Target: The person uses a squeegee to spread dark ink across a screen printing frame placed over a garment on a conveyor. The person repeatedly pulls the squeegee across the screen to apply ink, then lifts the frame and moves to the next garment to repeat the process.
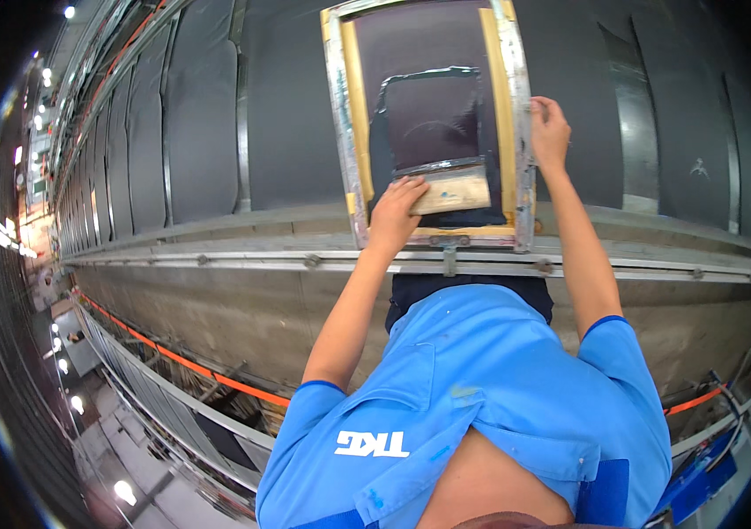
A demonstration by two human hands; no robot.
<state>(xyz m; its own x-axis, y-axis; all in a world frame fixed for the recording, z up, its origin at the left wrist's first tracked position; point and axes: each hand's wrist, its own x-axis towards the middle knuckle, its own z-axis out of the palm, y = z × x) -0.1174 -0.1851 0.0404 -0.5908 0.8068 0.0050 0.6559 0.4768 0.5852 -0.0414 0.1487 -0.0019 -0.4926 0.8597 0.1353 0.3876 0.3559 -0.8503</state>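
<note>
A screen-printing frame [335,79] with pale metal sides and yellow tape along its inner edges lies in front of me. Its dark mesh [435,40] has a rectangle outlined by dark, wet-looking ink. Across the near part of the mesh rests a squeegee [457,190] with a pale wooden handle. My left hand [396,212] grips this squeegee at its left end, fingers on top and thumb out of sight. At the frame's right side, my right hand [551,132] holds the outer edge with bent fingers, partly hidden from view.
Dark grey sheets [292,115] line the long table to both sides, with metallic strips between some. A metal rail [261,261] runs along the near edge, between the table and my body. An orange strip [190,357] follows another long structure at lower left.
</note>
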